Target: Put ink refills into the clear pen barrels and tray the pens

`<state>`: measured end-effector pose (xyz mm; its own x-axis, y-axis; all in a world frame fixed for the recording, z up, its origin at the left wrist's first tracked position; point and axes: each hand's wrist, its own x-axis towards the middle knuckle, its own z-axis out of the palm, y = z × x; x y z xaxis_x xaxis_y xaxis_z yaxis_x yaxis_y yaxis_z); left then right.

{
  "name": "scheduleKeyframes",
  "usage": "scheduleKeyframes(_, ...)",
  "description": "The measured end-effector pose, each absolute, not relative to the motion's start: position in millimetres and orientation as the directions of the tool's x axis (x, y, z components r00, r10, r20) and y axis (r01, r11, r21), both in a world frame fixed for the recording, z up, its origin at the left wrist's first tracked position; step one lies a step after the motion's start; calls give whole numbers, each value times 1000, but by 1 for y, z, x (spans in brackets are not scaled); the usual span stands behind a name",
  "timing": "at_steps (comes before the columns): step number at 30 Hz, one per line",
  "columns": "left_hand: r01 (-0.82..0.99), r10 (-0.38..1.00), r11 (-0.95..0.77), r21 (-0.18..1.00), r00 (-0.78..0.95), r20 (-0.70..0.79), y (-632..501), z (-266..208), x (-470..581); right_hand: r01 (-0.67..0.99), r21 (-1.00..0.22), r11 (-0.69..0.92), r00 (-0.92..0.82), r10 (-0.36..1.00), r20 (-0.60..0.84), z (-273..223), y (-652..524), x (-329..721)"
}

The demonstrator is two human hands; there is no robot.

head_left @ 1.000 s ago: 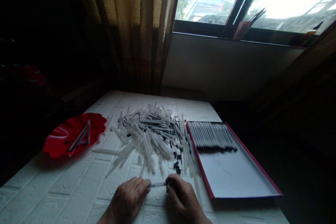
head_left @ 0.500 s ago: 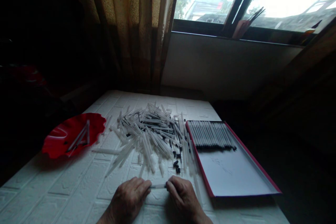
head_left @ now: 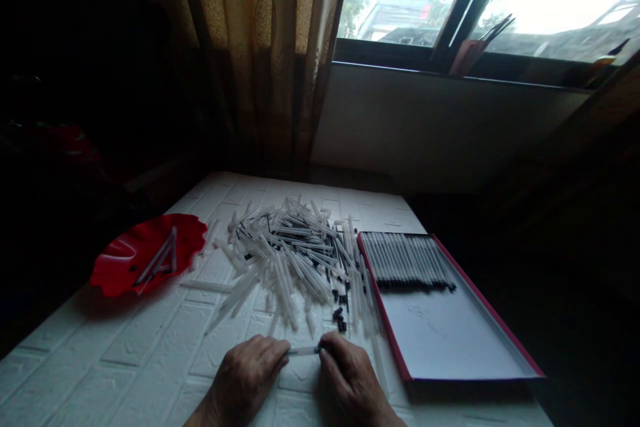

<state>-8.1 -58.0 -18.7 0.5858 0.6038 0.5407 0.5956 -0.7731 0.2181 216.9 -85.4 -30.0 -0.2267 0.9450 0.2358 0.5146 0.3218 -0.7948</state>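
Observation:
Between my two hands, at the near side of the table, a slim clear pen (head_left: 304,351) lies level, with a dark part at its right end. My left hand (head_left: 253,373) pinches its left end. The right end is gripped by the closed fingers of my right hand (head_left: 353,373), which hide the tip. Just beyond my hands spreads a loose pile of clear pen barrels (head_left: 285,267) mixed with dark refills. Several small black plugs (head_left: 340,318) lie at the pile's right, close to my right hand.
On the right stands a shallow red-edged box lid (head_left: 480,353) with a row of assembled pens (head_left: 407,260) at its far end. A red scalloped dish (head_left: 113,267) at the left holds several pen pieces. A curtain (head_left: 260,80) and a window (head_left: 400,0) are behind the white table (head_left: 150,347).
The view has shifted slightly, so the scene sits a little further right. Both hands keep hold of the pen in nearly the same place.

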Motion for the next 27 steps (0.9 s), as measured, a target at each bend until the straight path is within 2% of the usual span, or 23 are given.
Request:
scheduleKeyframes(7, 625, 604, -756, 192, 553, 574, -57, -16, -10, 493, -805, 329, -201, 944, 263, -28, -84, 218)
scheduleKeyframes(12, 666, 635, -715, 213, 492, 596, -57, -20, -12, 441, -850, 287, -119, 958, 262, -32, -83, 222)
scheduleKeyframes(15, 664, 637, -721, 199, 521, 569, -58, -19, -11, 410, -847, 339, -88, 939, 334, -34, -84, 222)
scheduleKeyframes(17, 646, 625, -741, 181, 566, 538, -59, -17, -8, 451, -772, 448, -153, 891, 427, -35, -85, 220)
scheduleKeyframes(19, 622, 605, -765, 166, 606, 516, -60, -16, -6, 537, -627, 565, -275, 819, 503, -35, -85, 217)
scheduleKeyframes(22, 594, 571, -792, 137, 643, 510, -61, -14, -3, 636, -431, 640, -403, 752, 522, -35, -83, 212)
scheduleKeyframes(24, 588, 560, -799, 128, 649, 515, -59, -14, -3, 665, -390, 637, -416, 750, 515, -37, -82, 210)
scheduleKeyframes(27, 620, 584, -773, 138, 609, 536, -51, -12, -11, 689, -410, 598, -345, 768, 540, -41, -82, 209)
